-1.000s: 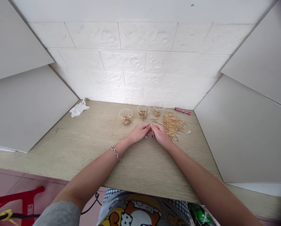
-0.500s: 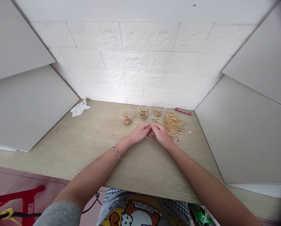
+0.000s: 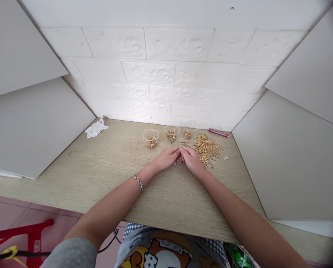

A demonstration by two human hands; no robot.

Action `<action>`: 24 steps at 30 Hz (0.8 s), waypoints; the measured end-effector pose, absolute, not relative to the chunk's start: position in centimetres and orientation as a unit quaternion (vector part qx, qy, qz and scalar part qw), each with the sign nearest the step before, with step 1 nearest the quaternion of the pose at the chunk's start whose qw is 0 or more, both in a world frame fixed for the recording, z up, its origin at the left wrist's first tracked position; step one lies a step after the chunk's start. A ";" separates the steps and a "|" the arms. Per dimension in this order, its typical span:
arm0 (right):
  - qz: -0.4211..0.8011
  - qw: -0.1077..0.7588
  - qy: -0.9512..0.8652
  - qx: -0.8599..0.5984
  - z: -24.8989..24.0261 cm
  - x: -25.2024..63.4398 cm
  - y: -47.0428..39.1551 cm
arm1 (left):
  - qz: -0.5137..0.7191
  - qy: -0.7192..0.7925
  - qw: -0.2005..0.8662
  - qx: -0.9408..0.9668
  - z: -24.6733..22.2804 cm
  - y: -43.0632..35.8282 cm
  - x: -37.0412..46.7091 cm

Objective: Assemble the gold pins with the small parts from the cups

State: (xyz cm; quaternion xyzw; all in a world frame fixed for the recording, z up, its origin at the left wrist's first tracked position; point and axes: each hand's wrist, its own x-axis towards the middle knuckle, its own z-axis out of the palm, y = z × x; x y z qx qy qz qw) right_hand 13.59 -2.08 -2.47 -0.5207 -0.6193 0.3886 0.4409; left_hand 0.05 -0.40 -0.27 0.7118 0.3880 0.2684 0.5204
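Observation:
My left hand [image 3: 167, 158] and my right hand [image 3: 192, 160] meet at the fingertips over the middle of the table, both with fingers pinched together. Whatever lies between the fingertips is too small and too covered to make out. Just right of my right hand is a loose pile of thin gold-coloured metal pins [image 3: 207, 149]. Beyond the hands stand three clear plastic cups: a left cup [image 3: 151, 133], a middle cup [image 3: 172, 128] and a right cup [image 3: 190, 127]. Each has small gold-coloured metal pieces at its bottom.
A crumpled white tissue [image 3: 96, 128] lies at the back left of the wooden table [image 3: 71, 175]. A red printed tube-like packet [image 3: 218, 132] rests near the back right. White panels [image 3: 294, 160] flank both sides, and a white brick-patterned wall [image 3: 160, 74] closes the back.
The whole view has shifted very slightly. My hands stay together in the same place, and the cups and pile look unchanged.

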 end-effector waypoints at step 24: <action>0.388 0.442 -0.623 -0.516 -2.3 13.6 -2.1 | 0.272 0.389 0.516 0.713 -0.3 -0.5 0.1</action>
